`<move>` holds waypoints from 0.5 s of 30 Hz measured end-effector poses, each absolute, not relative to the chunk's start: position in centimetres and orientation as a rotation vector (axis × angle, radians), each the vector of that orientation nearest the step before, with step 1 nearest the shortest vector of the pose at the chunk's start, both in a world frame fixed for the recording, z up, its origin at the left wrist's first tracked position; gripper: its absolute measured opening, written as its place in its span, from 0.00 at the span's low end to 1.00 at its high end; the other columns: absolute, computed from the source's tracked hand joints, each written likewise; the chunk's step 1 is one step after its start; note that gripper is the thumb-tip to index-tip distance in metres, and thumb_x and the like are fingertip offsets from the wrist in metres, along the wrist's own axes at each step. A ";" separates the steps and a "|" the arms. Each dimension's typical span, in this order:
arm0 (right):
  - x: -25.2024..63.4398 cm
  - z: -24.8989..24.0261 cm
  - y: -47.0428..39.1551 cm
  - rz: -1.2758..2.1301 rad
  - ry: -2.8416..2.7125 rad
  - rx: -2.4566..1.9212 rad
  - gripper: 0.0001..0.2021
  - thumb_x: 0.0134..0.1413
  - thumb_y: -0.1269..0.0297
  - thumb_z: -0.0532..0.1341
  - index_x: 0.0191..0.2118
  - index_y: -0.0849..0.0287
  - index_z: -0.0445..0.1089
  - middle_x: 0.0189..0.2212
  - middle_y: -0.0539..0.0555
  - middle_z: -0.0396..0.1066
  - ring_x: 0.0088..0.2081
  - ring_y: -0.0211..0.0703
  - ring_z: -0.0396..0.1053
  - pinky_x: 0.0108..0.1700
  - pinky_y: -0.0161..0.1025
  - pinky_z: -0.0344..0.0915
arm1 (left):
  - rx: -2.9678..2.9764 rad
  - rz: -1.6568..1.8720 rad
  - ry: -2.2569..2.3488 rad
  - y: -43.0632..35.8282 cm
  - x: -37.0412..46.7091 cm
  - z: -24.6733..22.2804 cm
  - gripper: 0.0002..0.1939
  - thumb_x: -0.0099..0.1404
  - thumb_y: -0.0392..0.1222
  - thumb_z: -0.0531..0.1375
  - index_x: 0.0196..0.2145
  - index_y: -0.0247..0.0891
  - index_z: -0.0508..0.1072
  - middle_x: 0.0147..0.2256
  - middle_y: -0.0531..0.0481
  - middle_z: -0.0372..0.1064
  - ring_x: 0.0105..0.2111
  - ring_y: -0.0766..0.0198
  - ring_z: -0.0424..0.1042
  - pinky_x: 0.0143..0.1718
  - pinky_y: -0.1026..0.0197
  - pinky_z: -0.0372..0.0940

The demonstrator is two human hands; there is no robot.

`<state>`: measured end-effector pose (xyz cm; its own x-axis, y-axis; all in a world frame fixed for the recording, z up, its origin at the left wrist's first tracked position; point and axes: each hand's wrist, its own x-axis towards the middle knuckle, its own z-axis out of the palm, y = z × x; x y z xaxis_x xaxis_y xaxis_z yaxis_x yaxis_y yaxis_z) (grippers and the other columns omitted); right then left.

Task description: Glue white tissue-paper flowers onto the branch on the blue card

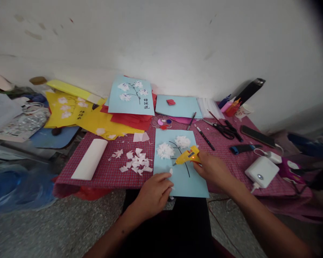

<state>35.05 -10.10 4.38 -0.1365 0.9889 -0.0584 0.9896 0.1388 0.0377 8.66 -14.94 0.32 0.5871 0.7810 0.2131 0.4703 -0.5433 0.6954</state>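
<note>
My right hand [211,165] is wrapped round a yellow hot glue gun [188,155], whose lit orange light shows on its side. Its nozzle points down and left over a light blue sheet [195,184]. Drawn dark stems and two fluffy white paper flowers, one on the left [165,151] and one on the right [182,142], are on that sheet. Close below the nozzle, my left hand [156,191] pinches a small white paper piece [171,171] at its fingertips. Loose white paper pieces [137,161] lie in a pile left of the sheet.
A folded white paper [90,159] lies at the left. Finished blue [131,95] and yellow [67,107] flower pictures rest behind. Scissors [224,129], a marker [205,138], a blue-handled cutter [242,148] and a white power box [262,172] with cables occupy the right side.
</note>
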 end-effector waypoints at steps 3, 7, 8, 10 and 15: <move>35.3 4.4 -10.3 -0.011 2.337 2.017 0.09 0.60 0.60 0.55 0.40 0.61 0.65 0.33 0.60 0.76 0.29 0.49 0.74 0.27 0.39 0.48 | 2.228 0.694 0.987 -15.0 8.7 0.3 0.11 0.69 0.37 0.54 0.44 0.39 0.75 0.54 0.43 0.69 0.55 0.58 0.68 0.56 0.53 0.64; 35.7 4.5 -10.7 -0.002 2.303 2.029 0.09 0.60 0.60 0.56 0.40 0.61 0.65 0.32 0.59 0.76 0.29 0.49 0.73 0.26 0.39 0.46 | 2.228 0.698 0.979 -15.0 8.7 0.3 0.11 0.69 0.37 0.53 0.44 0.39 0.74 0.54 0.43 0.69 0.54 0.58 0.68 0.55 0.52 0.65; 35.7 4.5 -10.8 -0.001 2.291 2.035 0.09 0.59 0.60 0.56 0.40 0.61 0.65 0.32 0.60 0.76 0.29 0.49 0.73 0.26 0.39 0.45 | 2.227 0.701 0.979 -15.0 8.7 0.4 0.11 0.69 0.37 0.53 0.44 0.39 0.74 0.53 0.43 0.69 0.54 0.58 0.68 0.55 0.52 0.65; 35.9 4.5 -10.9 -0.014 2.282 2.046 0.09 0.59 0.60 0.56 0.40 0.61 0.65 0.33 0.59 0.77 0.29 0.49 0.73 0.27 0.39 0.46 | 2.225 0.708 0.982 -15.0 8.7 0.4 0.11 0.69 0.37 0.53 0.44 0.39 0.74 0.53 0.43 0.69 0.53 0.58 0.68 0.55 0.53 0.65; 36.2 4.4 -11.2 -0.039 2.261 2.044 0.10 0.60 0.60 0.56 0.41 0.62 0.65 0.34 0.60 0.77 0.31 0.51 0.74 0.27 0.39 0.48 | 2.226 0.692 0.984 -15.0 8.7 0.5 0.10 0.69 0.37 0.54 0.43 0.39 0.74 0.54 0.43 0.69 0.54 0.58 0.68 0.56 0.53 0.65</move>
<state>36.22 -11.21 4.38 -0.0984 0.9914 -0.0857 0.9938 0.1024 0.0435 8.66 -14.95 0.51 0.5891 0.7792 0.2142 0.4652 -0.5437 0.6986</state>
